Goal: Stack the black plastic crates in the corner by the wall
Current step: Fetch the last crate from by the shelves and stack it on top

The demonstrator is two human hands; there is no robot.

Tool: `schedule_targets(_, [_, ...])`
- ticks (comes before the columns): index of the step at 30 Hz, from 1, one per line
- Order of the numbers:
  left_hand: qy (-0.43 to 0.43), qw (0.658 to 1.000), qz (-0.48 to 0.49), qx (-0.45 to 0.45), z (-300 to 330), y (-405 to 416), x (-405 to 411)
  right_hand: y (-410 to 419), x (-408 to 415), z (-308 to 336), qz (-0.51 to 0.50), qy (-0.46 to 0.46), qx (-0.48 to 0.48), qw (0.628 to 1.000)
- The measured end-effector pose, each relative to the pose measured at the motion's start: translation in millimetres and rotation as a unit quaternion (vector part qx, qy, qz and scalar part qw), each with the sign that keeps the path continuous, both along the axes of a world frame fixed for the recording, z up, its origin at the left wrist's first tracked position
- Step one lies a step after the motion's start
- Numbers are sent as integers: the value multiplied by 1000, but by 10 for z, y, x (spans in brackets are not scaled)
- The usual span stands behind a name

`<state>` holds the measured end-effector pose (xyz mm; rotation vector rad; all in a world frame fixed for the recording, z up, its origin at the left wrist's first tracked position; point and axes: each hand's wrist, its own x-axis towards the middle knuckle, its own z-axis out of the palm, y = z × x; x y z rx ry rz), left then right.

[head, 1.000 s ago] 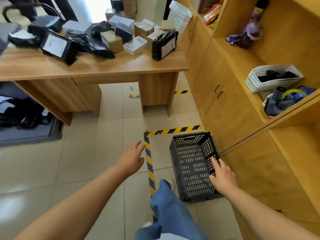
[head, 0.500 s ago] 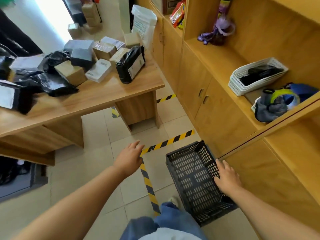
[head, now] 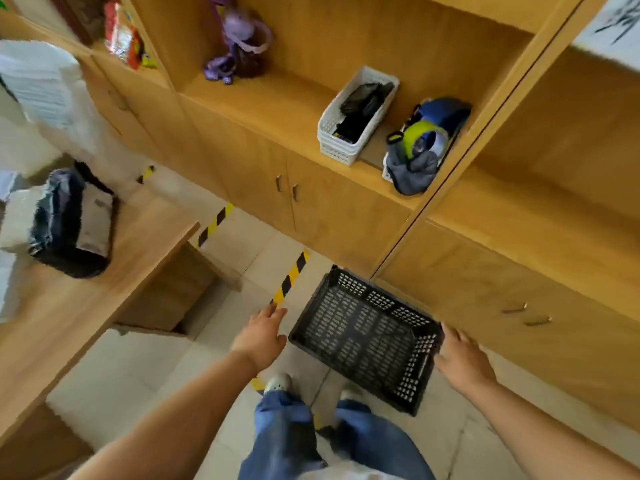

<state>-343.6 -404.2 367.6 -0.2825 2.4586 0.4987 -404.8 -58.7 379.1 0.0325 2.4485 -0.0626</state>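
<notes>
Two hands flanked crate (head: 367, 336) on floor beside cabinet (head: 485, 306). Left hand (head: 260, 332) spread, just off crate's left rim. Right hand (head: 462, 356) spread, fingers at right rim, holding nothing.

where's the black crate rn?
Head view, lower centre-right: the black crate sits on the floor against the wooden cabinet, between the left hand and right hand.

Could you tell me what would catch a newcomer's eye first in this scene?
The black crate on the tiled floor against the wooden cabinet, with the left hand and right hand open on either side of it. Then the yellow-black floor tape beside it, and the white basket on the shelf above.
</notes>
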Motion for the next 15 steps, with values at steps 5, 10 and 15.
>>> schedule_targets(5, [-29, 995, -93, 38, -364, -198, -442, -4, 272, -179, -182, -3, -5, 983])
schedule_targets(10, [-59, 987, -144, 32, -839, -226, -752, 39, 425, -568, -289, -9, -17, 957])
schedule_targets(15, [-90, 990, -109, 25, -1455, -132, -983, 162, 410, -1146, -337, -36, -35, 940])
